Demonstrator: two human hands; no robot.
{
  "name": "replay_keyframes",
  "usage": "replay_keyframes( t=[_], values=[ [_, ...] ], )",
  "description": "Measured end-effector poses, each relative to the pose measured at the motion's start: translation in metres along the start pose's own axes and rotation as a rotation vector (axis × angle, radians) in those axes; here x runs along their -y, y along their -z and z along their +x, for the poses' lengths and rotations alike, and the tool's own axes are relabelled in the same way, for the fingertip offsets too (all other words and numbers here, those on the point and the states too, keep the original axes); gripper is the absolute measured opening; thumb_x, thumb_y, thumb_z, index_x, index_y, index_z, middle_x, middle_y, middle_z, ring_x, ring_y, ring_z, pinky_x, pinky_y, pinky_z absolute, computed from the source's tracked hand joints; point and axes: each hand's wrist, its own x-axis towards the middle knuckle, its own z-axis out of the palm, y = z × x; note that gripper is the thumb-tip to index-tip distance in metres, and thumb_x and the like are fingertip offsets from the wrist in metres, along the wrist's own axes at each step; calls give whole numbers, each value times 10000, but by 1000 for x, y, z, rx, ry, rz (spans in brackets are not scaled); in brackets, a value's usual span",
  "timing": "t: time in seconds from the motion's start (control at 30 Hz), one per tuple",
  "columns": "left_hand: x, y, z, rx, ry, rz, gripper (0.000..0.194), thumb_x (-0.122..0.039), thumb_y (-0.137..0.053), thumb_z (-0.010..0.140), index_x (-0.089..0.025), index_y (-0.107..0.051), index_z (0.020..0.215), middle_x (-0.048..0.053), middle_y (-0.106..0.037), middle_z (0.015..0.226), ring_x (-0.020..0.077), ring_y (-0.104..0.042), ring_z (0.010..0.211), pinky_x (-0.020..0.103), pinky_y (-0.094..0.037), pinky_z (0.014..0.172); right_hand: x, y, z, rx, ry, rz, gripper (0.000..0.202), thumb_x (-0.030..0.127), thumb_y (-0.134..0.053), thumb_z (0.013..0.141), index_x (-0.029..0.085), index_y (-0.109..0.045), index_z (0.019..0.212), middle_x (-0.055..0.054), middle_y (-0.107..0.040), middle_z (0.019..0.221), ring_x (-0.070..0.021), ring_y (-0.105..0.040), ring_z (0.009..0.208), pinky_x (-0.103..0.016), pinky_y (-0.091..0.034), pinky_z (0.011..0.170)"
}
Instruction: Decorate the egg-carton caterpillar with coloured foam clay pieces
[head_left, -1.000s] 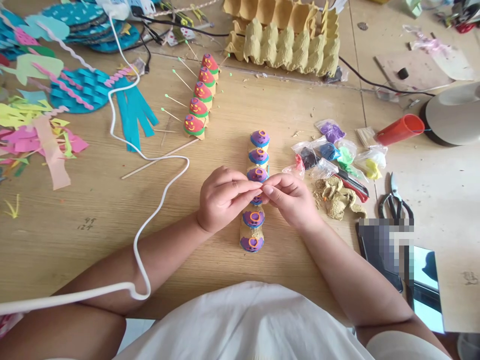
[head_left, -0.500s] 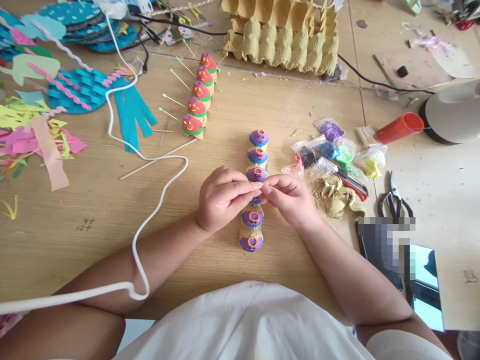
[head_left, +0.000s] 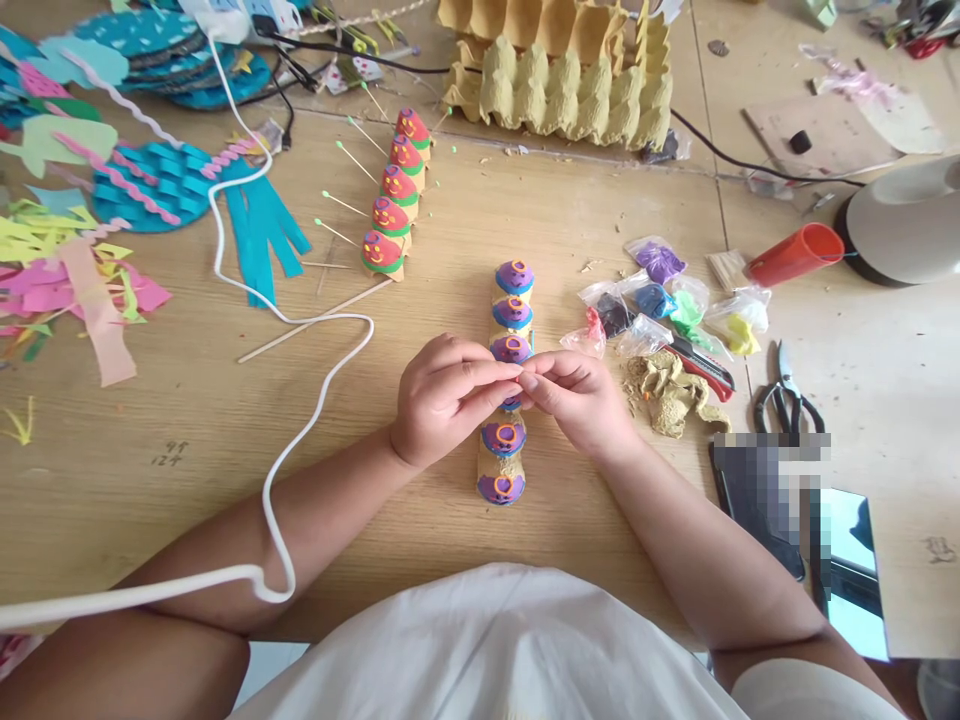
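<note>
Over the middle of an egg-carton strip (head_left: 502,487) my two hands meet at their fingertips. The strip's bumps carry purple and blue clay with orange rings, and the hands hide part of one bump. My left hand (head_left: 448,393) is closed in a pinch, thumb against forefinger. Facing it, my right hand (head_left: 576,398) pinches too. A tiny reddish speck shows between the fingertips, too small to name. To the upper left stands another egg-carton strip (head_left: 393,218) with red and green clay faces and green-tipped sticks.
Bagged clay (head_left: 660,260), a utility knife (head_left: 701,368), torn carton scraps (head_left: 667,393) and pruning shears (head_left: 786,395) lie to the right. A red cup (head_left: 796,254) rests behind them. A white cable (head_left: 322,400) crosses my left forearm. Egg trays (head_left: 574,95) stand at the back.
Both hands keep almost the same pinched pose above the strip. The whole view has shifted very slightly; nothing else has visibly moved.
</note>
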Motion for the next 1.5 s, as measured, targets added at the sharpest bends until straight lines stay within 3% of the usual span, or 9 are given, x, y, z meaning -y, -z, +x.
replay_keyframes(
  t=[0.2, 0.43, 0.63, 0.77, 0.87, 1.1, 1.5],
  values=[
    [-1, -1, 0, -46, 15, -100, 82, -208, -754, 931, -259, -785, 986, 7, -757, 875, 133, -685, 797, 286, -554, 775, 2, -2, 1, -8, 3, 10, 350, 491, -927, 716, 194, -792, 844, -13, -750, 754, -109, -648, 656, -243, -564, 627],
    [-3, -5, 1, -3, 306, -348, 120, -314, -725, 962, -226, -779, 899, 23, -729, 839, 120, -648, 730, 261, -521, 645, 2, -4, -1, -24, 69, -32, 312, 490, -883, 778, 206, -788, 864, -7, -736, 767, -111, -630, 673, -260, -563, 652],
    [0, -10, 0, -57, 431, -506, 133, -358, -746, 949, -243, -781, 894, 22, -723, 847, 138, -661, 795, 285, -527, 708, -5, 4, 1, 39, 13, 79, 289, 457, -804, 855, 204, -787, 994, 7, -696, 714, -97, -603, 623, -214, -459, 551],
    [1, -10, 0, -68, 456, -526, 134, -352, -760, 937, -230, -773, 881, 15, -713, 823, 131, -643, 773, 281, -513, 710, -7, 8, 3, 69, -40, 187, 209, 386, -743, 866, 182, -755, 911, 6, -687, 679, -54, -429, 499, -193, -274, 458],
    [1, -10, 0, -69, 463, -534, 124, -335, -763, 934, -226, -766, 876, 11, -715, 820, 124, -636, 762, 272, -502, 699, -5, 8, 4, 79, -78, 231, 203, 383, -736, 842, 181, -714, 837, 7, -676, 655, -48, -336, 467, -200, -202, 444],
    [0, -10, 1, -65, 491, -570, 125, -331, -766, 931, -220, -767, 874, 13, -741, 841, 123, -650, 772, 267, -500, 708, -1, 6, 6, 63, -118, 305, 307, 456, -829, 797, 192, -686, 861, 57, -624, 626, -26, -241, 430, -203, -157, 423],
    [1, -10, 0, -50, 540, -616, 93, -297, -771, 923, -212, -777, 885, 13, -733, 835, 116, -632, 761, 246, -484, 702, 4, 6, 5, 97, -136, 367, 387, 464, -886, 749, 200, -617, 837, 67, -612, 625, -27, -214, 435, -196, -105, 412]
  ],
)
